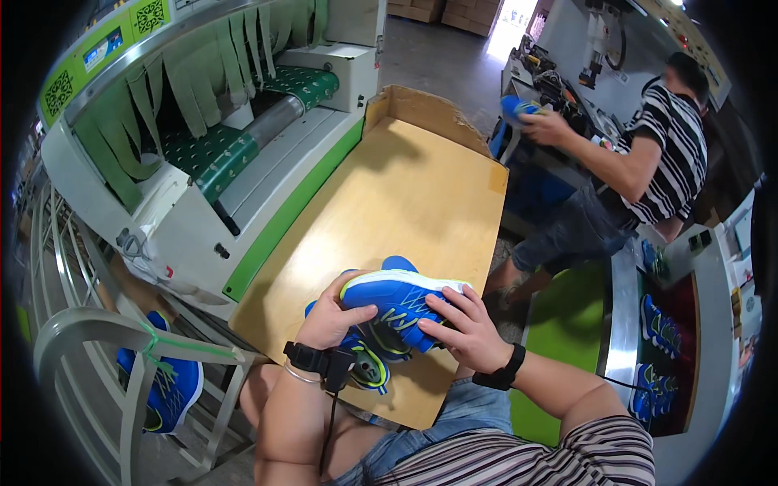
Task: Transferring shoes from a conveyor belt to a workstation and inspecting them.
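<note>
Head view shows us seated before a green and white conveyor machine [243,138] with hanging green strips at its mouth, and a bare wooden board [405,202] sloping from it down to our lap. Across the board a co-worker in a striped shirt [664,154] handles another blue shoe at a bench. To our right, a tray of finished-looking blue shoes [660,348] sits in rows; low on our left one more blue shoe [166,389] hangs behind a metal rail. Our left hand [328,320] grips the blue shoe [397,304] from its near side, fingers curled around it, while our right hand [466,328] rests fingers spread on its side. We judge it mid-check: shoe in hand above the board's lower end, not yet set down.
</note>
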{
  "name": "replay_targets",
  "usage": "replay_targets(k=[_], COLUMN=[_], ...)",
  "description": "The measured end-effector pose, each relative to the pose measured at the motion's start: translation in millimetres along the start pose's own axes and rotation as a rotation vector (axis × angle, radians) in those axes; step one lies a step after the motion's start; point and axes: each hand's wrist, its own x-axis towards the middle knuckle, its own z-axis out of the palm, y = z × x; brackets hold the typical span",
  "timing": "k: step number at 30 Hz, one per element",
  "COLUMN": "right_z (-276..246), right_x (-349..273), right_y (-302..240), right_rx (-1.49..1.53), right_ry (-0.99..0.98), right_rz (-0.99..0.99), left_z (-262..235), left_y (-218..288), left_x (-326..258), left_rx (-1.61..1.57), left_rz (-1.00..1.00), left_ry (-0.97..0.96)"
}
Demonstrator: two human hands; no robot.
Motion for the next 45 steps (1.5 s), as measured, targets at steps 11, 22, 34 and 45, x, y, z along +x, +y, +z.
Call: replay_targets(k=[11,22,34,45], right_z=[-3,45,58,73], right_x=[14,-14,146,146], right_y=[7,98,305,279], right_rx=[0.176,0.839,-0.006,0.618], right_ry=[0.093,0.264,0.108,-0.152], right_rz=[0.081,0.910,0.788,1.023], left_z=[7,5,-7,-14], left_y=[4,2,8,7], left_x=[2,10,21,25], left_rx=[-0.032,-0.114,-0.080,-0.110], left_rz=[0.026,-0.017,-0.082,-0.069], left_ry=[0.032,-0.088,-0.099,-0.097])
